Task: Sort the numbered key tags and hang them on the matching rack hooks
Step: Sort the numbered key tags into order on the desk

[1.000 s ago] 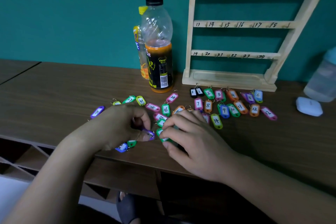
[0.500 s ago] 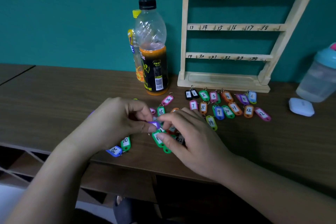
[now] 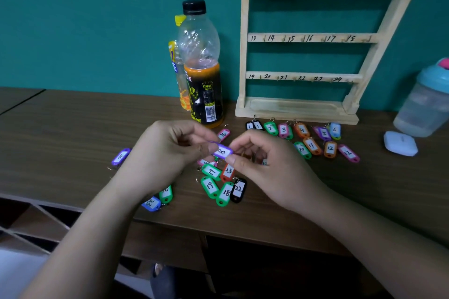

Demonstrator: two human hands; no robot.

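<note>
Between both hands, just above the surface [image 3: 73,128], the purple tag [image 3: 222,152] marked 8 is now hanging clear of the loose pile [image 3: 226,192], where it was lying a moment ago. The left hand [image 3: 167,153] and right hand [image 3: 264,167] are each pinching one end, with their other fingers loosely curling. Its number is showing, so it is probably heading for the sorted row [image 3: 301,130] beside the rack [image 3: 244,56], whose hooks are standing bare.

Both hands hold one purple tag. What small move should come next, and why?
Probably lay the purple tag, which reads 8, in the sorted row just before the green 10 tag: the left hand and right hand pinch it, and the rack hooks in view are bare.
</note>
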